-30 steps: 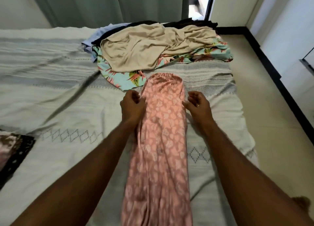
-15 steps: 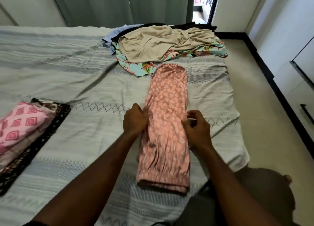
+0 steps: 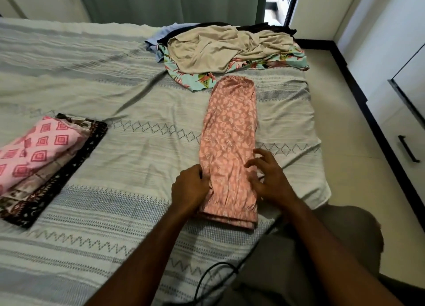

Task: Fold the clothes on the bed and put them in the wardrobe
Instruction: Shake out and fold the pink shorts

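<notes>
Pink patterned trousers (image 3: 230, 131) lie lengthwise on the bed (image 3: 115, 158), folded into a long narrow strip with the cuffs nearest me. My left hand (image 3: 189, 187) grips the strip's left edge close to the cuffs, fingers curled into the cloth. My right hand (image 3: 268, 178) rests on the right edge at the same height, fingers spread and loosely bent. At the far end of the bed is a heap of unfolded clothes (image 3: 230, 50): a beige garment on top, a floral turquoise one and dark ones beneath.
A stack of folded clothes (image 3: 43, 158), pink diamond print on top, sits at the bed's left. A white cabinet with a black handle (image 3: 408, 148) stands at the right across a strip of floor. A black cable (image 3: 213, 276) lies at the bed's near edge.
Both hands have slid along the trousers' edges toward me, from near the waistband to close to the cuffs. My right hand's fingers have loosened and spread. The view has pulled back.
</notes>
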{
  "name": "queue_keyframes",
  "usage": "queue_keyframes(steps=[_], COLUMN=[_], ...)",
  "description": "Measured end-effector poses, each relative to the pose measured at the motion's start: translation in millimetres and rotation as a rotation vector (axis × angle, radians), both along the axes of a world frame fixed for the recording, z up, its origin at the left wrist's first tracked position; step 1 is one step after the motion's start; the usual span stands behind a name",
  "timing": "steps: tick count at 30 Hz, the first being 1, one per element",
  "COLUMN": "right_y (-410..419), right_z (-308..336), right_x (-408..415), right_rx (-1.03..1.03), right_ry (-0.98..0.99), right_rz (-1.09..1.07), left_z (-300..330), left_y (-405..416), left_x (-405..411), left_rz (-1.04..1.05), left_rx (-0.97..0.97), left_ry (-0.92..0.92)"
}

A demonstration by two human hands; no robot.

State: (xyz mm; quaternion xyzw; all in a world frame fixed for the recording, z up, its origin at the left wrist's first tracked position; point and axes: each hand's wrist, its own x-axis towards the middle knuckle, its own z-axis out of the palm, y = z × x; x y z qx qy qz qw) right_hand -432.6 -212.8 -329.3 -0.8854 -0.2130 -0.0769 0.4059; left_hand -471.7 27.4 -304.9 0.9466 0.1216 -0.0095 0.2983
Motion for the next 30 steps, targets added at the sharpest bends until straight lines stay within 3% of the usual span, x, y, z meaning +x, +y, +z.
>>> queue_keyframes(steps=[5,8,11,14,18,22,26,30], right_y=[-12.4,-10.3,-8.7,-11.5,-11.0,-11.3,-10.9,-11.2], right_z=[3.9,1.8,2.6,5.9,7.6,7.7,11.8,16.7], right_x=[-22.2,-33.2,-32.1,-32.2,-35.3,-32.9,-32.3,-33.7], right_rx=[-0.445,-0.581,-0.662,-0.616,-0.613,-0.567,-0.360,-0.179], right_ry=[-0.120,-0.090,-0.032,-0.020,-0.022,0.081,0.274,0.376], right_rz=[0.189,0.398,0.474,0.493,0.514,0.530,0.505,0.470], left_z=[-1.1,-6.2,-13.5,-17.0,-27.5,-29.6,-32.1,-27.6], left_y=[20.5,33.8,48.7,63.1,74.3,65.9,56.0,52.7], left_x=[-16.3,-34.6,-39.7,-33.9,-27.0,-28.5,-35.6,-32.4], left_rz=[0.044,-0.312,-0.743,-0.854,-0.867,-0.862,-0.794,-0.729], left_rx=[-0.254,-0.189,-0.057,-0.024,0.057,0.150,0.204,0.029], left_ry=[-0.155,-0.370,-0.336,-0.208,-0.169,-0.209,-0.213,-0.268])
